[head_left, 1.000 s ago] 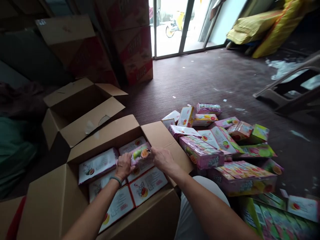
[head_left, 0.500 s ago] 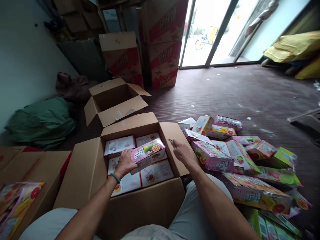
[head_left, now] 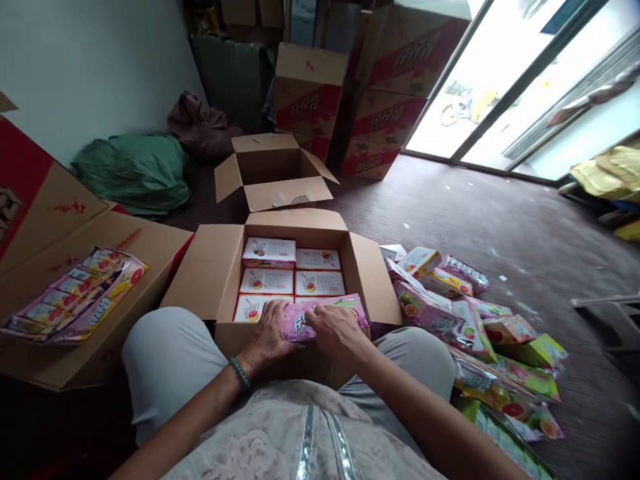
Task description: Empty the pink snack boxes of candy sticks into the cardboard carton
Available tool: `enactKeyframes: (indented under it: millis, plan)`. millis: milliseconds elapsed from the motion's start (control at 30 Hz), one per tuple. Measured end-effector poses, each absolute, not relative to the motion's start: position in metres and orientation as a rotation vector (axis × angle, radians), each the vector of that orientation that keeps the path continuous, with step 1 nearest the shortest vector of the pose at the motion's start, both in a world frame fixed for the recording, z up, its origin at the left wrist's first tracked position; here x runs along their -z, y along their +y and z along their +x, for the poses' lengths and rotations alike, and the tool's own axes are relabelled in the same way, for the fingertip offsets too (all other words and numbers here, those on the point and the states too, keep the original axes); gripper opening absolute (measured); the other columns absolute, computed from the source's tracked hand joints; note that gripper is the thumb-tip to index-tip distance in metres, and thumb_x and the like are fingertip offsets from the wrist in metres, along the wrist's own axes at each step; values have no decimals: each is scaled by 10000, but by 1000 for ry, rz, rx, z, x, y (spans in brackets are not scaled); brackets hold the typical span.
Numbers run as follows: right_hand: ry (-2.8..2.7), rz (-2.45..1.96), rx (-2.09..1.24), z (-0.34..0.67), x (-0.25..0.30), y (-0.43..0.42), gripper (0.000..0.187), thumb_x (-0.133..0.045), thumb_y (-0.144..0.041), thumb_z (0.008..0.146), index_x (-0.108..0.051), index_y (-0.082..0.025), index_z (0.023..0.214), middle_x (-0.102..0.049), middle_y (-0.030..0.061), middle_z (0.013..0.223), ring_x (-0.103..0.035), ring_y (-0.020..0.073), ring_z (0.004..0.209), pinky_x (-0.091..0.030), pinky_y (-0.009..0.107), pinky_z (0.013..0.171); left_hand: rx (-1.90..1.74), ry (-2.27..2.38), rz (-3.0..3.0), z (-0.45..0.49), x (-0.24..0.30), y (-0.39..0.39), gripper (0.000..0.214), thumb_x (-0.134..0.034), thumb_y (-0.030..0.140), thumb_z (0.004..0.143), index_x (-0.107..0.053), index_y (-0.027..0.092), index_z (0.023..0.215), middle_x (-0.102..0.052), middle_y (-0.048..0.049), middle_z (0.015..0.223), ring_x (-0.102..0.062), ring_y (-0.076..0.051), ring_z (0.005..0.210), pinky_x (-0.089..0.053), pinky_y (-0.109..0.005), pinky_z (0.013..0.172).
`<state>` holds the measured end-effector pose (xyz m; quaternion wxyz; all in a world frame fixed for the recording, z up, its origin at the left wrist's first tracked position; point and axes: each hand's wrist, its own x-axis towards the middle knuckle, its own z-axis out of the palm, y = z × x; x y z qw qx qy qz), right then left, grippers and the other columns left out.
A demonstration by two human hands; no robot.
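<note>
A pink fruit-printed packet box (head_left: 325,308) is held at my body-side edge of the open carton (head_left: 231,273). My left hand (head_left: 273,333) is closed around the left end of this box, a beaded bracelet on its wrist. Over the box's printed face, my right hand (head_left: 340,333) has its fingers curled and pressed together at the surface. Whatever its fingertips may hold is hidden. Inside the carton, white-faced boxes (head_left: 270,280) lie in two columns; one pink-sided box (head_left: 270,251) at the far left sits higher than the others.
Loose fruit-printed boxes (head_left: 430,313) are heaped on the floor to the right. An opened display box of sachets (head_left: 75,293) rests on a carton at left. Beyond stand an open carton (head_left: 287,193), a green sack (head_left: 133,173) and stacked red cartons (head_left: 385,120).
The pink box has come out from above the carton's middle toward my body. My right hand has moved left from the carton's right flap onto the box. The view has turned left.
</note>
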<state>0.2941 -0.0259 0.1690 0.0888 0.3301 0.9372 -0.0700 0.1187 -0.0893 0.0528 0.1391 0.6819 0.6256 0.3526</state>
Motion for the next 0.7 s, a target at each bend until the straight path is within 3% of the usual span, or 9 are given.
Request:
enactKeyframes:
  millis: [167, 333, 500, 700]
  plan:
    - [2746, 801, 76, 250, -167, -44, 222, -459, -99, 911, -639, -128, 1037, -696, 135, 927, -654, 254, 831, -418, 349, 629, -1128, 1744, 2003, 119, -49, -86, 675, -729, 263, 645, -438, 159, 1245, -565, -132, 1165, -525, -292, 1092, -477, -476, 982]
    - [2634, 739, 1, 259, -167, -36, 231, -426, -82, 927, -625, -128, 1036, -692, 136, 972, -656, 262, 865, -452, 361, 684, -1055, 1748, 2030, 115, -55, -86, 668, -764, 357, 671, -445, 164, 1225, -566, -129, 1138, -524, -305, 1056, -478, -491, 954]
    - [2469, 1001, -40, 323, -166, -5, 253, -419, -100, 944, -631, -160, 1069, -691, 124, 987, -665, 243, 913, -438, 331, 732, -1025, 1704, 2012, 111, -59, -86, 785, -848, 382, 618, -441, 163, 1253, -554, -125, 1154, -523, -306, 1077, -476, -478, 969]
    - [2459, 1339, 76, 419, -161, 18, 250, -425, -116, 917, -652, -203, 977, -707, 73, 921, -652, 180, 834, -365, 254, 645, -1025, 1716, 1922, 116, -58, -81, 803, -870, 338, 578, -472, 168, 1255, -564, -123, 1193, -520, -308, 1119, -449, -485, 1013]
